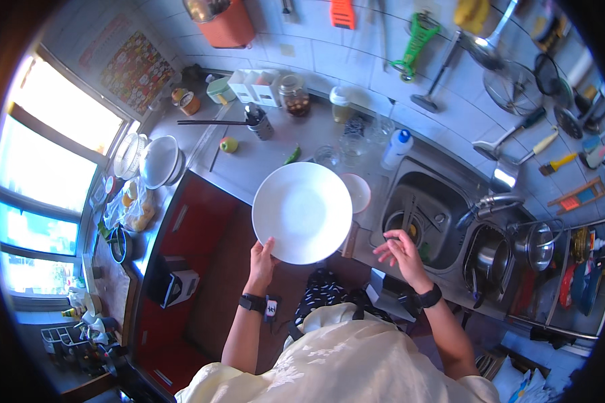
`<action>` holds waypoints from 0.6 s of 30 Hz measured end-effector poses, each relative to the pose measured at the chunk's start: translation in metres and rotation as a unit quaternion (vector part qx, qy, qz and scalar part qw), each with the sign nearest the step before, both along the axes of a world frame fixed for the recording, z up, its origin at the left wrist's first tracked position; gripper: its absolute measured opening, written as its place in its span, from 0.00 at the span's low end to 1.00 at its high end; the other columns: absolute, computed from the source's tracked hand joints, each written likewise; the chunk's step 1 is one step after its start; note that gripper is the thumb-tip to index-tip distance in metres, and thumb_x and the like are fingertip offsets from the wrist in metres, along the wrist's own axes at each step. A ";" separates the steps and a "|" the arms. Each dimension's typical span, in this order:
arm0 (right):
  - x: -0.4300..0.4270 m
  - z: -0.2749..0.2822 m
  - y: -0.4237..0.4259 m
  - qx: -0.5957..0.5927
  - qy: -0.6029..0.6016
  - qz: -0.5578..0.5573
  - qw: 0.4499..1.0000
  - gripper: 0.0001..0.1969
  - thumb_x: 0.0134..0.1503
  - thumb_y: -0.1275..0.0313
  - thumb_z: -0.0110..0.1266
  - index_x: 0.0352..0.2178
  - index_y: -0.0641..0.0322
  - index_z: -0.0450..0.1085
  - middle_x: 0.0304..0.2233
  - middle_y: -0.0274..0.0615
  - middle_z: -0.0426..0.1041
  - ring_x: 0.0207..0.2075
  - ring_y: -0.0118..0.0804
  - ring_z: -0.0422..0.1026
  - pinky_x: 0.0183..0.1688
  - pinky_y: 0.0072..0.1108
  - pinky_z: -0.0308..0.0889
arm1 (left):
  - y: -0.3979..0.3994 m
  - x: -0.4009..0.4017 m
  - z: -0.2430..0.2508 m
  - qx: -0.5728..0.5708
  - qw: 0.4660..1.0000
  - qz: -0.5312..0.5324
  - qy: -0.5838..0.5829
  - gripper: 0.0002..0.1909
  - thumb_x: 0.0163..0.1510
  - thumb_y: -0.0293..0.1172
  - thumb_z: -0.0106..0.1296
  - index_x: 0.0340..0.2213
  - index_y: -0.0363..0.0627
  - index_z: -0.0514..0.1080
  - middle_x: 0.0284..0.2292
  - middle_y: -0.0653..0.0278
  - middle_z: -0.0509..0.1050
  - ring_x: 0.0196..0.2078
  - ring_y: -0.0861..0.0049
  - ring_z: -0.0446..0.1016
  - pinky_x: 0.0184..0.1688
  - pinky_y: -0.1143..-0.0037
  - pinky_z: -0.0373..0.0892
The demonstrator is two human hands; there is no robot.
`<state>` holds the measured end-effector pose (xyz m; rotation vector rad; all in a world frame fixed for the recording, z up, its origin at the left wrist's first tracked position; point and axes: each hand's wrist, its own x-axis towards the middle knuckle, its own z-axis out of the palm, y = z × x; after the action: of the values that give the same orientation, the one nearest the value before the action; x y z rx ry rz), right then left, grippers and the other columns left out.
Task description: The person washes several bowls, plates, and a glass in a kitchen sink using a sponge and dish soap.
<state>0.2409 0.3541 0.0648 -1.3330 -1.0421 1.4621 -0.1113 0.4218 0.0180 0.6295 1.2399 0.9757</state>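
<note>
A round white plate [302, 211] is held up in front of me by its near-left rim. My left hand [263, 262] grips that rim, thumb on the upper face and the other fingers hidden underneath. Nothing is in my right hand [401, 253], whose fingers are spread and slightly bent near the front edge of the sink [446, 263]. Partly behind the plate, a white bowl with a reddish rim [358, 194] sits on the steel counter. Utensils and a round metal vessel [396, 220] lie in the sink basin.
A green pepper [292, 155], an apple [228, 145], drinking glasses [353, 146] and a white bottle with a blue cap [397, 149] stand on the counter. The faucet [489, 205] reaches over the sink. Metal bowls [160, 161] are at left. Utensils, including a green peeler [416, 45], hang on the wall.
</note>
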 end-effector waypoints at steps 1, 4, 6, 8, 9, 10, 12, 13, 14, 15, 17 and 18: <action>-0.002 -0.004 0.001 -0.016 -0.003 0.000 1.000 0.10 0.62 0.67 0.40 0.43 0.59 0.60 0.32 0.41 0.75 0.27 0.24 0.72 0.24 0.10 0.59 | 0.007 -0.015 -0.008 0.003 1.000 0.027 0.003 0.13 0.60 0.32 0.41 0.42 0.36 0.66 0.35 0.60 0.73 0.34 0.74 0.75 0.35 0.74 0.74; -0.001 -0.019 -0.002 -0.063 -0.029 -0.024 0.997 0.09 0.61 0.68 0.41 0.39 0.62 0.62 0.31 0.44 0.75 0.27 0.27 0.73 0.24 0.11 0.61 | 0.031 -0.054 -0.037 0.017 0.998 0.067 0.000 0.12 0.60 0.32 0.41 0.41 0.35 0.65 0.35 0.60 0.73 0.35 0.72 0.75 0.37 0.71 0.74; 0.001 -0.024 -0.007 -0.095 -0.030 -0.044 0.994 0.09 0.61 0.68 0.40 0.37 0.61 0.63 0.30 0.43 0.75 0.27 0.26 0.73 0.24 0.11 0.61 | 0.048 -0.075 -0.060 0.014 0.998 0.069 0.000 0.12 0.60 0.31 0.41 0.41 0.36 0.65 0.36 0.60 0.72 0.35 0.72 0.75 0.38 0.70 0.74; 0.001 -0.028 -0.010 -0.125 -0.031 -0.061 0.990 0.09 0.61 0.68 0.41 0.37 0.61 0.63 0.30 0.42 0.75 0.26 0.26 0.73 0.23 0.11 0.61 | 0.064 -0.089 -0.076 0.016 0.993 0.115 -0.001 0.13 0.60 0.32 0.40 0.43 0.37 0.63 0.37 0.60 0.71 0.37 0.72 0.74 0.38 0.70 0.74; 0.002 -0.030 -0.011 -0.151 -0.031 -0.076 0.985 0.09 0.61 0.68 0.41 0.37 0.61 0.63 0.30 0.41 0.76 0.26 0.25 0.73 0.23 0.11 0.60 | 0.071 -0.095 -0.082 0.014 0.994 0.110 -0.001 0.13 0.60 0.32 0.40 0.43 0.37 0.63 0.37 0.60 0.71 0.37 0.72 0.74 0.38 0.70 0.74; 0.003 -0.035 -0.012 -0.158 -0.040 -0.086 0.983 0.08 0.60 0.68 0.42 0.36 0.60 0.64 0.30 0.41 0.76 0.26 0.25 0.73 0.23 0.11 0.61 | 0.078 -0.100 -0.088 0.009 0.992 0.129 0.001 0.13 0.60 0.32 0.40 0.44 0.38 0.63 0.38 0.59 0.71 0.38 0.72 0.74 0.38 0.70 0.74; 0.008 -0.043 -0.013 -0.167 -0.058 -0.101 0.979 0.08 0.60 0.68 0.42 0.36 0.60 0.64 0.30 0.41 0.76 0.26 0.25 0.73 0.23 0.11 0.61 | 0.089 -0.108 -0.097 -0.002 0.988 0.152 0.022 0.15 0.60 0.33 0.40 0.45 0.39 0.61 0.39 0.58 0.70 0.39 0.70 0.73 0.38 0.69 0.74; 0.012 -0.048 -0.016 -0.174 -0.076 -0.108 0.976 0.07 0.60 0.68 0.42 0.35 0.60 0.64 0.30 0.41 0.76 0.25 0.24 0.73 0.23 0.11 0.61 | 0.094 -0.108 -0.097 -0.004 0.989 0.147 0.023 0.15 0.60 0.33 0.40 0.45 0.39 0.61 0.39 0.58 0.70 0.39 0.70 0.73 0.38 0.69 0.74; 0.019 -0.055 -0.020 -0.182 -0.076 -0.123 0.973 0.06 0.60 0.69 0.43 0.35 0.59 0.65 0.30 0.40 0.76 0.25 0.24 0.73 0.22 0.11 0.61 | 0.097 -0.108 -0.097 -0.002 0.988 0.154 0.015 0.15 0.60 0.33 0.40 0.46 0.38 0.61 0.40 0.58 0.70 0.39 0.69 0.73 0.38 0.69 0.74; 0.027 -0.062 -0.027 -0.194 -0.083 -0.137 0.968 0.06 0.59 0.70 0.43 0.35 0.58 0.65 0.29 0.39 0.76 0.25 0.24 0.73 0.22 0.12 0.61 | 0.101 -0.108 -0.096 0.003 0.986 0.164 0.008 0.16 0.60 0.33 0.40 0.46 0.38 0.60 0.41 0.57 0.69 0.39 0.69 0.73 0.38 0.69 0.74; 0.040 -0.070 -0.038 -0.220 -0.094 -0.164 0.957 0.06 0.59 0.69 0.44 0.34 0.58 0.65 0.29 0.39 0.76 0.25 0.25 0.73 0.22 0.12 0.61 | 0.108 -0.106 -0.104 -0.015 0.984 0.173 0.039 0.16 0.60 0.34 0.40 0.47 0.38 0.60 0.41 0.56 0.69 0.40 0.67 0.72 0.38 0.68 0.73; 0.044 -0.069 -0.040 -0.231 -0.102 -0.172 0.952 0.06 0.59 0.68 0.44 0.34 0.57 0.65 0.29 0.38 0.76 0.25 0.25 0.73 0.22 0.13 0.61 | 0.109 -0.105 -0.109 -0.010 0.984 0.178 0.029 0.16 0.60 0.34 0.40 0.47 0.38 0.60 0.41 0.57 0.69 0.40 0.67 0.72 0.38 0.67 0.73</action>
<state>0.2846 0.3139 -0.0039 -1.9241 -0.5585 1.3645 -0.2161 0.5308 -0.0905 0.4304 1.4431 1.2447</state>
